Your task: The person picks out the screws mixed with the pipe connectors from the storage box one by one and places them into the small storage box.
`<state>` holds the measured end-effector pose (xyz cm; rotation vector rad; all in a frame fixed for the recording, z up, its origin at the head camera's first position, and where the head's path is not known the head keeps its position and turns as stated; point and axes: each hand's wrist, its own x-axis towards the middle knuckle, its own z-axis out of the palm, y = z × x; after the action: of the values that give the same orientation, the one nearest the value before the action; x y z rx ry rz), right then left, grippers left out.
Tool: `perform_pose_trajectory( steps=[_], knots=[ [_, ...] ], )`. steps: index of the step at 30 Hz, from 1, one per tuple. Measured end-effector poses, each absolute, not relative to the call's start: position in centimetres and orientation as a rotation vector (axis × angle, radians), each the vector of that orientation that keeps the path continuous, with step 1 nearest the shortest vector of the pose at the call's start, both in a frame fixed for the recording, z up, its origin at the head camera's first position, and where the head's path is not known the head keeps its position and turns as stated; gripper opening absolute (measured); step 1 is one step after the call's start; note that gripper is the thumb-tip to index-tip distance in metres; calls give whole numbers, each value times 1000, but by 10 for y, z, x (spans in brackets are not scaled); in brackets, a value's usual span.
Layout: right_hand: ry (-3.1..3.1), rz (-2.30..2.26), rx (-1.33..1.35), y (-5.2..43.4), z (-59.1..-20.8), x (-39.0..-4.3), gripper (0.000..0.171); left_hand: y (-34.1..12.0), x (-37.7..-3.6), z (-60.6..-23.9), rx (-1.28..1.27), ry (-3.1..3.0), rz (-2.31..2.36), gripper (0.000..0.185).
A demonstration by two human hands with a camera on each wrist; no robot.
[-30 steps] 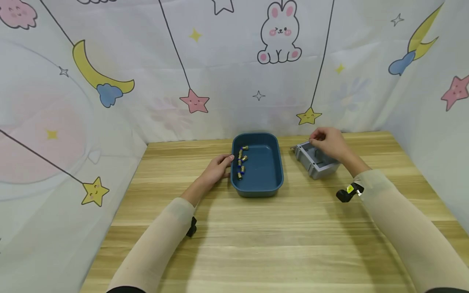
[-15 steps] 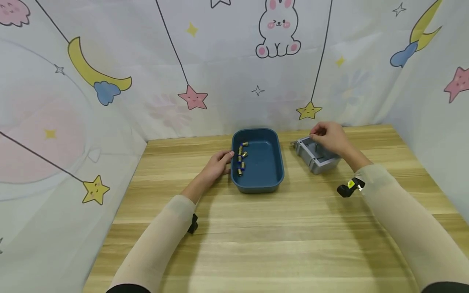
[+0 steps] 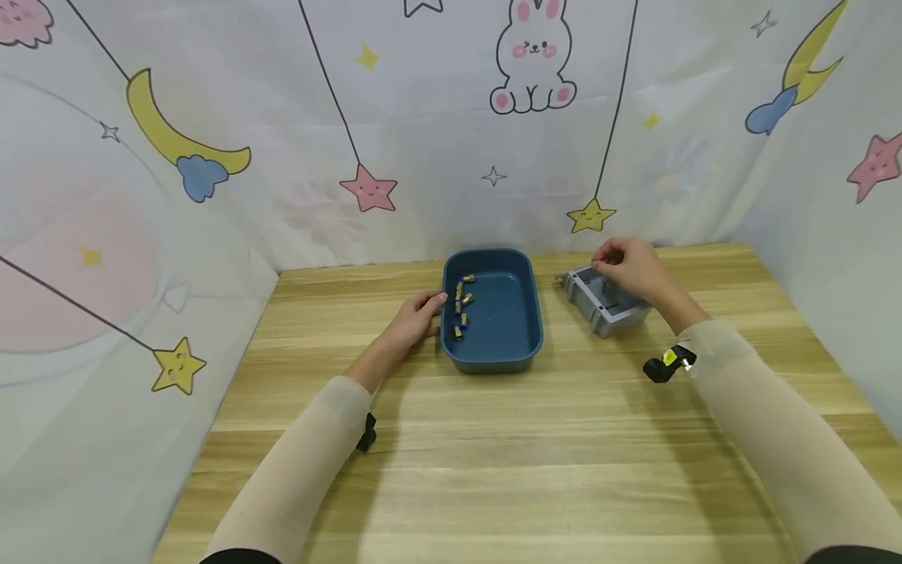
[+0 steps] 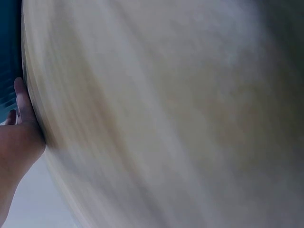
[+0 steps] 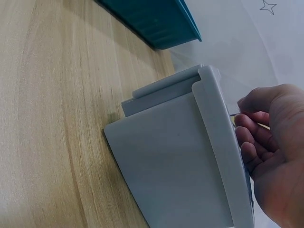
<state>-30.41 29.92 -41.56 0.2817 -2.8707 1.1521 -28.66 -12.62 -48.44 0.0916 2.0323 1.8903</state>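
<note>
A blue tray [image 3: 517, 313] stands mid-table with several small brass and blue fittings [image 3: 461, 305] in a row along its left side. My left hand [image 3: 421, 312] rests with relaxed fingers against the tray's left outer wall; the left wrist view shows the left hand [image 4: 19, 137] beside the tray [image 4: 9, 47], blurred. To the right sits an open grey box [image 3: 602, 309]. My right hand [image 3: 623, 266] hovers over its far edge, fingers curled. In the right wrist view the right hand [image 5: 270, 142] pinches a tiny yellowish fitting [image 5: 234, 119] above the grey box [image 5: 180, 161].
The wooden table [image 3: 493, 454] is bare in front of the tray and box. Patterned cloth walls [image 3: 211, 196] close in the back and both sides. The blue tray [image 5: 156, 21] lies just left of the box. A black wrist mount [image 3: 662, 366] sits on my right sleeve.
Both hands keep their places at the tray and the box. Only the head view has shifted slightly.
</note>
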Motion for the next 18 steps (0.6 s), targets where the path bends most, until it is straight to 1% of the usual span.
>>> perform_pose_trajectory(
  steps=[18],
  knots=[
    [-2908, 1203, 312, 291, -428, -296, 20, -132, -288, -487, 47, 1956, 1867, 65]
  ],
)
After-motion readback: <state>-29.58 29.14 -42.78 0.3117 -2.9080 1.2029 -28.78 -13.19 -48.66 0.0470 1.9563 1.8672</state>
